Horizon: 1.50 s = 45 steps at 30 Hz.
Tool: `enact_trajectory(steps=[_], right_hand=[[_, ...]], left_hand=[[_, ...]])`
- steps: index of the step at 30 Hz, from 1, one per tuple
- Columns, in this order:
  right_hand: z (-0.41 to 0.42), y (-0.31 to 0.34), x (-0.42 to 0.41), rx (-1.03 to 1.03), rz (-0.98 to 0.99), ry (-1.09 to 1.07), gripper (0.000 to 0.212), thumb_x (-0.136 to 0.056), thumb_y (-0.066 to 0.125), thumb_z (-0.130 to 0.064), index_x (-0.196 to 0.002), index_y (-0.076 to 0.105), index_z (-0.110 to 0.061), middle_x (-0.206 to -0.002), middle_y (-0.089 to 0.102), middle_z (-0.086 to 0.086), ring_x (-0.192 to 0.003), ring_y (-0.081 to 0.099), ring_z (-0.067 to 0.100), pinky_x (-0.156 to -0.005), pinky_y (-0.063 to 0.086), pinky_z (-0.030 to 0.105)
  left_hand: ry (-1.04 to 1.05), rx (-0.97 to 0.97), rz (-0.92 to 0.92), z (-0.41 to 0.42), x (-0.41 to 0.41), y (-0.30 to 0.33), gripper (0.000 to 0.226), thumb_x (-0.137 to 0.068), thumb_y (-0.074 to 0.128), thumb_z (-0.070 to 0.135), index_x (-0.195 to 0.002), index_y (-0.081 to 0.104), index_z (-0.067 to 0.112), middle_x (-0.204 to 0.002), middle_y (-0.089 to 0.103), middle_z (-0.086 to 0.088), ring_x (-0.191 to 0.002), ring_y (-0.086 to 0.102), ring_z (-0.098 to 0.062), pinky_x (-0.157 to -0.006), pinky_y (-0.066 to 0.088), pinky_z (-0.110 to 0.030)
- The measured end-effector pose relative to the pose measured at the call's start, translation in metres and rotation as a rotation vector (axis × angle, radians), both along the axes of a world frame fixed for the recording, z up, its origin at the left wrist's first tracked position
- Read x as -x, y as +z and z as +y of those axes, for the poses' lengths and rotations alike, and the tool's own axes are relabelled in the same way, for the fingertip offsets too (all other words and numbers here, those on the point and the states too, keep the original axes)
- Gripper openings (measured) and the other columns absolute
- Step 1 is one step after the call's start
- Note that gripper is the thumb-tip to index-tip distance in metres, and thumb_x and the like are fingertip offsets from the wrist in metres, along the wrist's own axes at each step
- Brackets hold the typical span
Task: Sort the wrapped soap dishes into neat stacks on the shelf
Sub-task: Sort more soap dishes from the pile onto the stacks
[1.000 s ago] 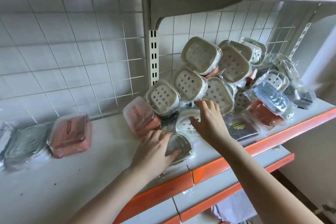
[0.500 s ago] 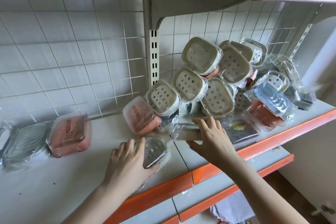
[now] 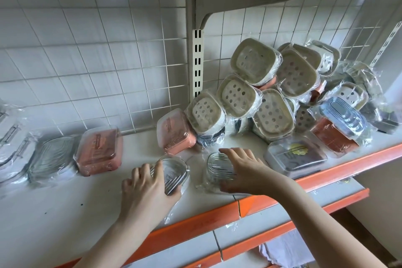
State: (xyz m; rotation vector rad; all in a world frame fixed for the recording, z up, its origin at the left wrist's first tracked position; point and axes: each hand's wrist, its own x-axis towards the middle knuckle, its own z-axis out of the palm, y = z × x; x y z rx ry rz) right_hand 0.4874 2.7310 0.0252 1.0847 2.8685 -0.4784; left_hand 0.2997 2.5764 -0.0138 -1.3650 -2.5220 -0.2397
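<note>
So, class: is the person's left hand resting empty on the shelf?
No: the left hand grips a clear ribbed soap dish in its wrapper.

Wrapped soap dishes on white shelf point(image 3: 65, 213). Big loose pile point(image 3: 282, 98) at right against grid wall: beige perforated ones tilted on edge, pink, blue ribbed, one dark flat at front. Two clear ribbed dishes point(image 3: 174, 169) point(image 3: 217, 165) lie side by side near front edge. At left, pink dish point(image 3: 99, 154) beside clear ones point(image 3: 50, 159), flat.
</note>
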Motion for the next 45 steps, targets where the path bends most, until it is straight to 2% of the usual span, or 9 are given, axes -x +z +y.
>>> enact_trajectory(steps=[5,8,11,18,25,33,38,41,45], right_hand=[[0.006,-0.002,-0.001,0.101,0.010,0.074,0.092,-0.072,0.069,-0.044,-0.147,0.017,-0.030,-0.147,0.027,-0.001,-0.135,0.022,0.022,-0.112,0.026,0.041],[0.005,-0.010,-0.002,0.038,0.071,0.049,0.090,-0.069,0.068,-0.058,-0.144,0.023,-0.037,-0.135,0.038,-0.002,-0.125,0.035,0.022,-0.106,0.032,0.037],[-0.003,-0.023,0.000,-0.064,0.158,0.010,0.095,-0.059,0.050,-0.077,-0.142,0.031,-0.036,-0.122,0.046,0.000,-0.115,0.047,0.026,-0.098,0.039,0.036],[-0.004,-0.032,0.003,-0.129,0.235,0.039,0.102,-0.052,0.033,-0.079,-0.143,0.033,-0.032,-0.131,0.048,-0.001,-0.117,0.047,0.026,-0.097,0.038,0.033],[-0.014,-0.025,0.010,0.011,0.384,0.122,0.091,-0.056,0.043,-0.080,-0.136,0.039,-0.037,-0.127,0.049,-0.010,-0.116,0.048,0.022,-0.094,0.044,0.036],[-0.056,-0.028,0.056,0.061,0.420,0.158,0.092,-0.058,0.041,-0.082,-0.136,0.037,-0.034,-0.127,0.047,-0.006,-0.119,0.044,0.023,-0.099,0.040,0.038],[-0.089,-0.029,0.090,0.116,0.398,0.145,0.079,-0.074,0.063,-0.060,-0.139,0.032,-0.026,-0.132,0.044,0.000,-0.121,0.040,0.026,-0.099,0.037,0.039],[-0.107,-0.031,0.110,0.107,0.401,0.122,0.076,-0.077,0.062,-0.060,-0.138,0.032,-0.027,-0.135,0.043,-0.001,-0.123,0.040,0.026,-0.100,0.037,0.040],[-0.132,-0.029,0.138,0.094,0.412,0.055,0.079,-0.078,0.061,-0.061,-0.141,0.030,-0.024,-0.139,0.041,0.002,-0.126,0.038,0.028,-0.101,0.036,0.041]], left_hand=[[0.002,-0.015,-0.024,-0.003,-0.001,0.000,0.072,-0.058,0.041,0.058,-0.104,0.065,0.008,-0.074,0.057,-0.012,-0.062,0.060,-0.035,-0.054,0.050,-0.040],[0.012,-0.020,-0.027,-0.005,-0.002,0.000,0.072,-0.060,0.041,0.060,-0.108,0.064,0.010,-0.075,0.058,-0.010,-0.061,0.060,-0.035,-0.053,0.050,-0.040],[0.047,-0.043,-0.015,-0.007,-0.005,-0.002,0.073,-0.063,0.042,0.060,-0.111,0.063,0.009,-0.076,0.058,-0.011,-0.063,0.059,-0.035,-0.053,0.048,-0.039],[0.180,-0.094,-0.071,-0.016,-0.015,0.001,0.069,-0.063,0.043,0.059,-0.109,0.064,0.013,-0.077,0.060,-0.009,-0.068,0.060,-0.034,-0.058,0.049,-0.041],[0.322,-0.142,-0.030,-0.046,-0.012,0.014,0.066,-0.064,0.044,0.059,-0.105,0.065,0.012,-0.077,0.060,-0.010,-0.069,0.060,-0.035,-0.060,0.049,-0.041],[0.444,-0.100,-0.060,-0.085,0.005,0.015,0.068,-0.063,0.041,0.060,-0.106,0.065,0.013,-0.078,0.062,-0.011,-0.072,0.062,-0.035,-0.062,0.049,-0.041],[0.477,-0.084,-0.099,-0.111,0.032,0.014,0.079,-0.063,0.034,0.066,-0.116,0.061,0.013,-0.090,0.064,-0.014,-0.086,0.061,-0.035,-0.071,0.048,-0.043],[0.490,-0.079,-0.085,-0.129,0.052,0.016,0.087,-0.062,0.025,0.069,-0.126,0.053,0.017,-0.104,0.062,-0.012,-0.099,0.058,-0.034,-0.080,0.045,-0.042],[0.480,-0.091,-0.086,-0.154,0.082,0.012,0.084,-0.063,0.028,0.069,-0.123,0.055,0.017,-0.101,0.063,-0.011,-0.095,0.059,-0.034,-0.077,0.046,-0.043]])
